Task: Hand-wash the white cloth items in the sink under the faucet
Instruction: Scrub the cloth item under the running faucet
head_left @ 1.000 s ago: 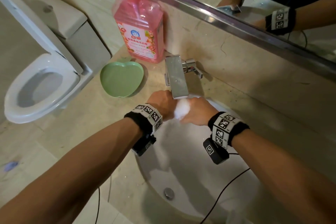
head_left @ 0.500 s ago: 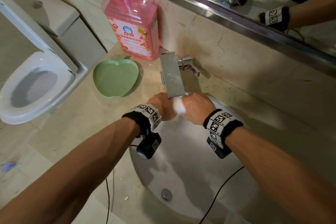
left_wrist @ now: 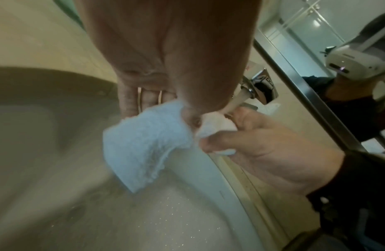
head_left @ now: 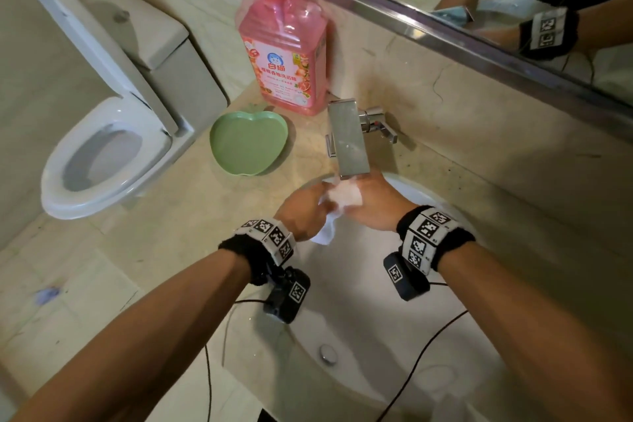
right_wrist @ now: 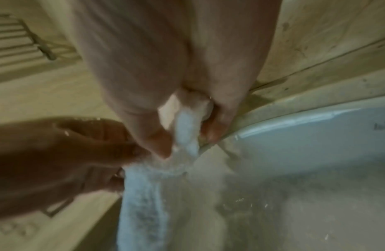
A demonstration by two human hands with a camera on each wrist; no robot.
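A small white cloth [head_left: 342, 197] is held between both hands just under the flat steel faucet [head_left: 347, 139], over the back of the white sink [head_left: 376, 336]. My left hand [head_left: 303, 212] grips one end, and a loose flap [left_wrist: 144, 144] hangs below it. My right hand [head_left: 375, 204] pinches the bunched other end [left_wrist: 217, 126] between thumb and fingers. Water runs from the spout [left_wrist: 244, 96] onto the cloth [right_wrist: 185, 135] and sprays into the basin.
A pink pump bottle of detergent [head_left: 284, 55] and a green apple-shaped dish [head_left: 248, 142] stand on the counter left of the faucet. A toilet [head_left: 102, 151] with its lid up is at far left. A mirror [head_left: 479, 10] runs along the wall behind. Black cables hang over the sink.
The cloth was bunched up between the two hands; now it is drawn out, with a flap hanging below the left hand. Both hands stay under the faucet.
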